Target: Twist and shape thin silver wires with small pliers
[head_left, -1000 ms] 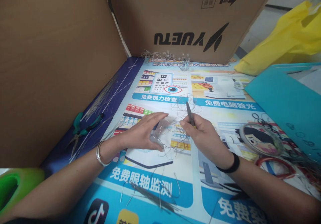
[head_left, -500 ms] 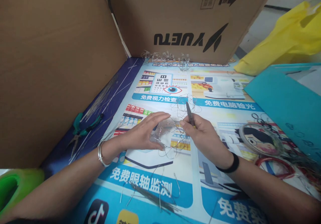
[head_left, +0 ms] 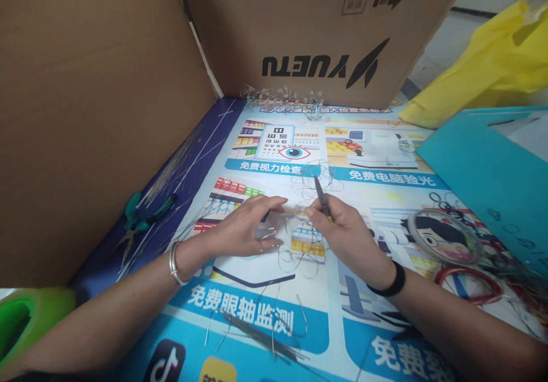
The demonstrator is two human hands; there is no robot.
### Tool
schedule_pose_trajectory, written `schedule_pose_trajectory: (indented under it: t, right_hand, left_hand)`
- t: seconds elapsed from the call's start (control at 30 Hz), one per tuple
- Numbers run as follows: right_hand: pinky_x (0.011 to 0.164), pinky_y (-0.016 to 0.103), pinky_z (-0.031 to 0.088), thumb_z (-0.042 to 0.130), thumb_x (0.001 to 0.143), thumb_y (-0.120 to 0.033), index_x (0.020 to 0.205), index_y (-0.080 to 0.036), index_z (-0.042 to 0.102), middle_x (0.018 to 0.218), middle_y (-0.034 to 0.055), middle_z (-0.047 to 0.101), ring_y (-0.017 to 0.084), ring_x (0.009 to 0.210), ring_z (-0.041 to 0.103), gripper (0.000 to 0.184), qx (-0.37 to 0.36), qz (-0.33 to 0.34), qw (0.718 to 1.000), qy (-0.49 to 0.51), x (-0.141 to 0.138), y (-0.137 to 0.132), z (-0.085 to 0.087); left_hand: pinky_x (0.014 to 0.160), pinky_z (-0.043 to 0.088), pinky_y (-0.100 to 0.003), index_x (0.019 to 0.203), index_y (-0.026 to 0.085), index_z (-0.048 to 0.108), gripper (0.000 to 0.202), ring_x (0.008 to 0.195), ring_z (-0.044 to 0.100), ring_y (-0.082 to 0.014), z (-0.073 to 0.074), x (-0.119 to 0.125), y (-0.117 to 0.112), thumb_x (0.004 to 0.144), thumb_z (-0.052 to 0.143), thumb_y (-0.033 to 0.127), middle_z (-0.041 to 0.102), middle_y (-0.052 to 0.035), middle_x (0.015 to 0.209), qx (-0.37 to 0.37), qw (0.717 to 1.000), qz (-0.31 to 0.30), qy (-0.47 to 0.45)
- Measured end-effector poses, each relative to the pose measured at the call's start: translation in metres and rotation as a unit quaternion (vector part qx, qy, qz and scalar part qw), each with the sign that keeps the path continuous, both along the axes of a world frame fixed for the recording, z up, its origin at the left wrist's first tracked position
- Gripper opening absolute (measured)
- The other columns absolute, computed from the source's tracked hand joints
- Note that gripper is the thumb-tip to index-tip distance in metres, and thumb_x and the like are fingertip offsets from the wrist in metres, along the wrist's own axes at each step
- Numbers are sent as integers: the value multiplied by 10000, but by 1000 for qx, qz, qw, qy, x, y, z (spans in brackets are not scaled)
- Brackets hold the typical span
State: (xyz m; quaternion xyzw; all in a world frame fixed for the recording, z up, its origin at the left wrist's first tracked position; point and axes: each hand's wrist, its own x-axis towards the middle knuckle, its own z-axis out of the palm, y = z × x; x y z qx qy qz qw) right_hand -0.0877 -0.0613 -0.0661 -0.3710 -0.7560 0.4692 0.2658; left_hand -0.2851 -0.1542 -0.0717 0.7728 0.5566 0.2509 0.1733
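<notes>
My left hand (head_left: 245, 226), a silver bangle at its wrist, lies over a tangle of thin wire (head_left: 299, 239) on a printed poster mat (head_left: 377, 159); its thumb and fingers close around a small clear piece wrapped in the wire. My right hand (head_left: 346, 230), with a black band on the wrist, is closed on a slim dark pointed tool (head_left: 321, 194) whose tip points away from me into the wire. The two hands almost meet over the tangle.
Green-handled pliers (head_left: 143, 216) and straight wire lengths lie at left beside a cardboard wall (head_left: 85, 113). A carton (head_left: 317, 33) stands behind. Cut wires (head_left: 261, 330) lie near me. Tape rolls (head_left: 445, 236), a teal box (head_left: 492, 165) and a yellow bag (head_left: 492, 68) sit at right.
My left hand's fingers have flattened and closed down over the clear piece and the wire. My right hand with the tool has shifted slightly left.
</notes>
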Motion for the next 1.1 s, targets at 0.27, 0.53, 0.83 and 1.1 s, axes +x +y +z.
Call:
schedule_pose_trajectory:
  t: [0.27, 0.53, 0.83, 1.1]
  right_hand:
    - [534, 253, 374, 509, 813, -347, 723, -207, 494, 620, -24, 524, 122, 557, 466, 168, 26, -26, 999, 1, -1, -3, 0]
    - [559, 260, 372, 481, 839, -358, 713, -214, 481, 628, -13, 536, 138, 583, 491, 192, 108, -60, 992, -26, -1, -6, -3]
    - [546, 258, 371, 478, 848, -367, 709, -219, 468, 617, -12, 531, 139, 571, 492, 204, 138, -61, 988, -28, 0, -8, -3]
    - [570, 259, 386, 480, 847, -361, 716, -219, 476, 651, -6, 557, 140, 600, 514, 194, 136, -54, 989, -10, 0, -7, -5]
  left_hand:
    - [1016, 400, -511, 1403, 257, 262, 876, 1234, 435, -325, 4, 2, 0, 674, 718, 426, 436, -128, 1362, -33, 999, -18, -13]
    - [1081, 289, -569, 1443, 260, 191, 1146, 1338, 284, -385, 4, -5, -3, 521, 804, 555, 299, -160, 1463, -31, 998, -53, 0]
    - [1066, 281, -586, 1372, 227, 298, 1020, 1327, 285, -391, 3, 8, -3, 548, 767, 602, 305, -181, 1447, -7, 1000, 12, 0]
    - [1008, 364, -523, 1289, 214, 376, 878, 1216, 387, -353, 4, 16, -3, 576, 753, 561, 448, -136, 1280, 0, 999, 37, -21]
